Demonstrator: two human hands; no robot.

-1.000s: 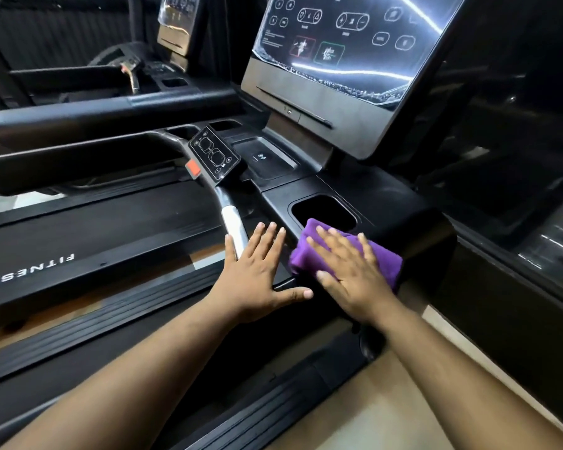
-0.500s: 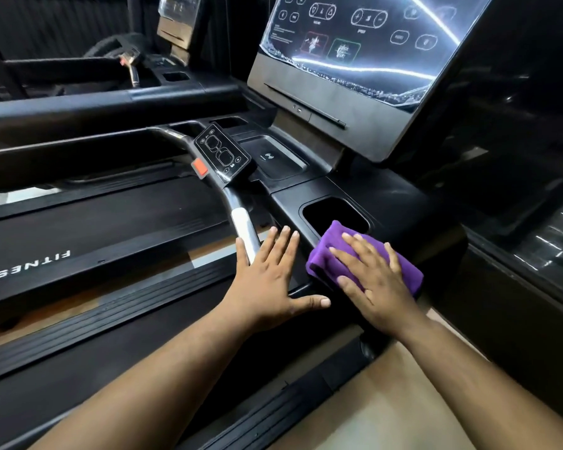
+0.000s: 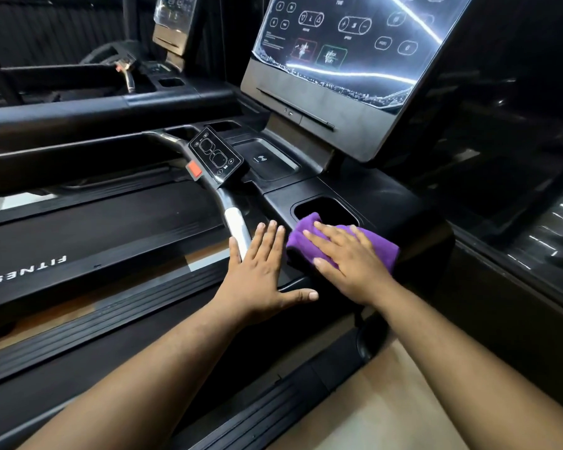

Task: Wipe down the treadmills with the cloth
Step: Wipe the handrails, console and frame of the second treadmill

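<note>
Cloth (image 3: 364,245) on console (image 3: 387,196) just before cupholder (image 3: 325,207), under right hand (image 3: 348,258); left hand (image 3: 260,271) beside it.

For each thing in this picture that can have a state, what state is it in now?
purple cloth: folded, pressed flat on the console, one corner over the cup holder's edge.
right hand: fingers straight, pressing on the cloth.
left hand: flat, fingers spread, beside the cloth.
cup holder: nothing visible inside except the cloth corner.
touchscreen: lit, showing icons.
</note>
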